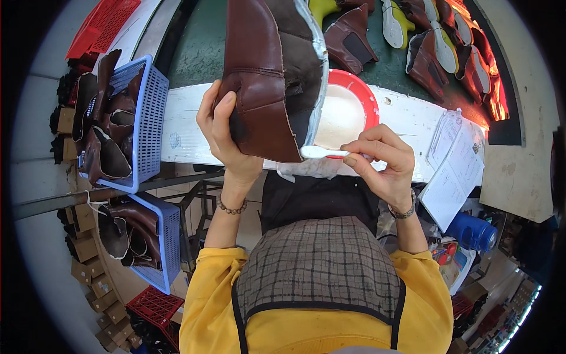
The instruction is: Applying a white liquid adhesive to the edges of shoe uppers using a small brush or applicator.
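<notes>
My left hand [227, 127] grips a brown leather boot upper [259, 112] and holds it up over the white bench, its dark inner lining turned to the right. A whitish coating runs down the lining's edge. Pinched between the thumb and fingers of my right hand [383, 159] is a small white brush [321, 152], like a toothbrush. Its head touches the lower corner of the upper's coated edge; the bristles are hidden. Just behind it sits a red-rimmed bowl [368, 97] of white paste, partly covered by the upper.
Blue baskets [154, 112] of brown uppers stand at the left. Across the bench, a green conveyor belt [203, 44] carries several uppers and yellow-green lasts [407, 26] with pale soles. Papers [454, 165] overhang the bench's right end, above a blue jug [471, 231].
</notes>
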A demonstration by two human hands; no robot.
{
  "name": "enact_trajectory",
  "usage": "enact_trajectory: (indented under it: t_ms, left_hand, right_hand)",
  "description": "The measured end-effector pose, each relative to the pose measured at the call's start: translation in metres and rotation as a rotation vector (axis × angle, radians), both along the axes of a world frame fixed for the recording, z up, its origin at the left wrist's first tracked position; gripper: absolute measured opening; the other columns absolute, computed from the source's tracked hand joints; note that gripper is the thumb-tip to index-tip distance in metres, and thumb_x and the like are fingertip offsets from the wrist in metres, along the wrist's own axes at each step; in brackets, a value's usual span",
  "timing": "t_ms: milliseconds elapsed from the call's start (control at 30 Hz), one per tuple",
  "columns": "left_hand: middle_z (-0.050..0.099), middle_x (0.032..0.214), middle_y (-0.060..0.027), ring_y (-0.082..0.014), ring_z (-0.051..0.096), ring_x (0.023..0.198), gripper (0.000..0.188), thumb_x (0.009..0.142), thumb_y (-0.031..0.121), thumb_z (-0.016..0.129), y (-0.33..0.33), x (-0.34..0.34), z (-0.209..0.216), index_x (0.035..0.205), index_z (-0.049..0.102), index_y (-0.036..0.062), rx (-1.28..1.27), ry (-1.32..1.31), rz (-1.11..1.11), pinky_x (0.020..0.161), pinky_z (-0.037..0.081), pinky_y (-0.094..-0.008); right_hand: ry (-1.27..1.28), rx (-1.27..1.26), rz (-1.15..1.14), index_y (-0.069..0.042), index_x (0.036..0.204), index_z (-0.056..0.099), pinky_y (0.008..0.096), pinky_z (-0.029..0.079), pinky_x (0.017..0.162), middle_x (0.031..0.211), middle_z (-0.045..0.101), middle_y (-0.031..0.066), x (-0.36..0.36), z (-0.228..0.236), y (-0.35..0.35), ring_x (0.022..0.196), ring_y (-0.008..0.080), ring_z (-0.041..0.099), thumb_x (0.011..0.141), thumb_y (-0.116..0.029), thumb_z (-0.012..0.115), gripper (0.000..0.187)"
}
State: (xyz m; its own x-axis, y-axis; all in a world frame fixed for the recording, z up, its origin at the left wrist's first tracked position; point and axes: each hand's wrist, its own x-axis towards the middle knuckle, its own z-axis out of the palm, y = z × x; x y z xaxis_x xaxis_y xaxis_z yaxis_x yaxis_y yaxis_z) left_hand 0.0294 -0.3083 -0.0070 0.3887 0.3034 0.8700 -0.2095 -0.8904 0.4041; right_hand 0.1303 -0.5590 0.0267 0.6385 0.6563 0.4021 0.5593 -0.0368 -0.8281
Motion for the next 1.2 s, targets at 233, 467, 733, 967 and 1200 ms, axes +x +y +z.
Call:
enact_trajectory:
  t_ms: [233, 467, 733, 967, 1200]
  left_hand:
    - [0.046, 0.154, -0.0175, -0.0249, 0.044, 0.142, 0.072, 0.085, -0.006, 0.065, 0.056, -0.066, -0.019, 0.153, 0.04, -0.0028, -0.85, 0.423, -0.166, 0.121, 0.029, -0.0346]
    - [0.063, 0.071, -0.0103, -0.0149, 0.05, 0.048, 0.017, 0.083, -0.006, 0.059, 0.08, -0.109, -0.012, 0.099, 0.065, -0.0034, -1.408, 0.665, -0.53, 0.04, 0.032, -0.0258]
    - [0.071, 0.095, -0.0283, -0.019, 0.052, 0.048, 0.031, 0.087, 0.011, 0.073, 0.079, -0.103, 0.0, 0.109, 0.065, -0.0086, -1.869, 0.424, -0.872, 0.038, 0.027, -0.0236]
    - [0.071, 0.09, -0.0196, -0.0298, 0.069, 0.06, 0.028, 0.096, 0.016, 0.066, 0.06, -0.09, -0.005, 0.119, 0.062, -0.0002, -1.815, 0.443, -0.705, 0.038, 0.05, -0.0322]
    - [0.064, 0.078, -0.016, -0.0135, 0.045, 0.046, 0.029, 0.072, -0.017, 0.059, 0.047, -0.073, 0.004, 0.1, 0.062, -0.0083, -1.847, 0.851, -0.787, 0.04, 0.023, -0.0253]
  right_hand:
    - [-0.352, -0.373, -0.357, -0.007, 0.089, 0.078, 0.026, 0.047, 0.059, 0.084, 0.069, 0.0027, 0.06, -0.041, -0.014, 0.065, 0.0157, 0.064, 0.084, -0.014, 0.08, 0.009]
    - [-0.165, -0.264, -0.246, -0.013, 0.091, 0.079, 0.0322, 0.043, 0.076, 0.086, 0.069, 0.0003, 0.075, -0.016, -0.018, 0.077, 0.0165, 0.062, 0.076, -0.012, 0.084, 0.016]
    - [-0.452, -0.008, -0.084, -0.015, 0.094, 0.08, 0.0319, 0.038, 0.084, 0.089, 0.068, -0.0006, 0.079, -0.002, -0.003, 0.084, 0.0146, 0.063, 0.073, -0.01, 0.086, 0.023]
    - [-0.409, -0.048, -0.068, -0.017, 0.094, 0.081, 0.0313, 0.035, 0.084, 0.088, 0.068, -0.0026, 0.075, 0.011, 0.001, 0.082, 0.0123, 0.061, 0.075, -0.013, 0.085, 0.02]
    - [-0.459, -0.04, 0.113, -0.017, 0.096, 0.081, 0.0305, 0.033, 0.081, 0.088, 0.067, -0.0031, 0.089, 0.037, 0.023, 0.076, 0.0105, 0.056, 0.077, -0.015, 0.086, 0.02]
